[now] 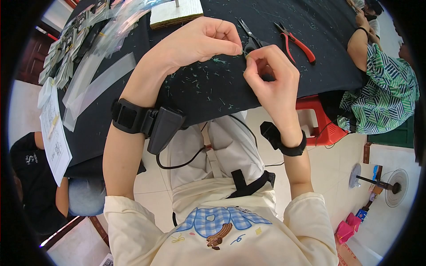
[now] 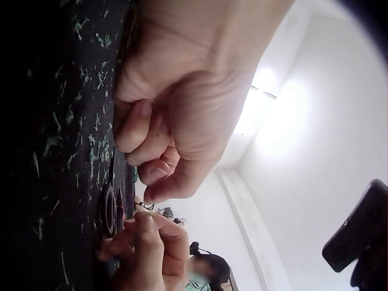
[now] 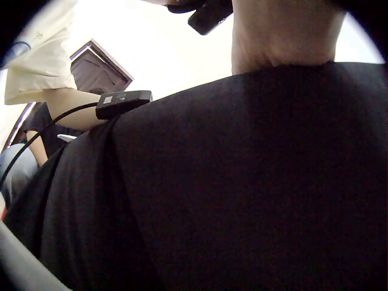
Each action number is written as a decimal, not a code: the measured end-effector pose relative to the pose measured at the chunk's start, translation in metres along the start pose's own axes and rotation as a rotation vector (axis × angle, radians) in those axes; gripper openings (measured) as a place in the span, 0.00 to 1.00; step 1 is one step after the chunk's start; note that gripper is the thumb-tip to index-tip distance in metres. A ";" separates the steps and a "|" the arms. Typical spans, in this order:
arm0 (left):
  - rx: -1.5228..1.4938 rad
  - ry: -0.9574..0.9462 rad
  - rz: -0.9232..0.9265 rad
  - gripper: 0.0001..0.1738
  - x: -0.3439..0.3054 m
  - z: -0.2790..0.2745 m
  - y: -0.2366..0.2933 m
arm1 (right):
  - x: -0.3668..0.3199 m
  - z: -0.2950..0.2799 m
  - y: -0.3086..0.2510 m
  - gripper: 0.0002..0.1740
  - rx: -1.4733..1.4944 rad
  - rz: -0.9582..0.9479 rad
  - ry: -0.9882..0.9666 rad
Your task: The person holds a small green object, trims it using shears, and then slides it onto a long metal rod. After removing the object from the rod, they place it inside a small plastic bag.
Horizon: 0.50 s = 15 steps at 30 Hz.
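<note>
My left hand (image 1: 202, 42) and right hand (image 1: 276, 73) meet fingertip to fingertip over the black-covered table. Between them they pinch a tiny thin strand (image 2: 144, 207), which forms a small dark loop in the left wrist view; its kind cannot be told. A greenish speck shows at the left fingertips in the head view. Just behind the hands lie scissors (image 1: 251, 37), partly covered by the right fingers. Red-handled pliers (image 1: 301, 48) rest to their right. The right wrist view catches only the heel of the right hand (image 3: 285, 36); its fingers are out of frame.
Green clippings (image 1: 215, 60) are scattered over the black cloth (image 1: 199, 93). A white block with a metal post (image 1: 176, 15) stands at the back. Clear plastic sleeves (image 1: 100, 82) and a paper sheet (image 1: 55, 128) lie left. People sit at both sides, near a red stool (image 1: 326, 124).
</note>
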<state>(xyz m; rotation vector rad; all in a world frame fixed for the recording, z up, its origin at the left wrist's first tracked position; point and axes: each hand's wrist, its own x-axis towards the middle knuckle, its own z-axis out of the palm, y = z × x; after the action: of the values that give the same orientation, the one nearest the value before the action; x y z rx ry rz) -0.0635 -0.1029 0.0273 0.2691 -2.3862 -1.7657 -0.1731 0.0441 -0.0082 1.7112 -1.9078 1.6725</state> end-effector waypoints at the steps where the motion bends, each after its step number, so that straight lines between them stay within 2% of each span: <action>1: -0.002 -0.003 0.002 0.07 0.000 0.000 0.000 | 0.000 0.000 -0.001 0.05 0.001 -0.001 -0.002; 9: -0.020 0.018 -0.011 0.06 -0.001 0.002 0.003 | 0.000 0.000 -0.001 0.05 -0.007 -0.010 -0.021; 15: -0.023 0.021 -0.013 0.07 -0.001 0.001 0.002 | 0.000 0.001 -0.001 0.05 0.070 0.070 0.030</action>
<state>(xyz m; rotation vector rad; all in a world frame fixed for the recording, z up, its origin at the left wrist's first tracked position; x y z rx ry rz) -0.0631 -0.1012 0.0290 0.2991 -2.3535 -1.7866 -0.1722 0.0437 -0.0079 1.6514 -1.9403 1.8000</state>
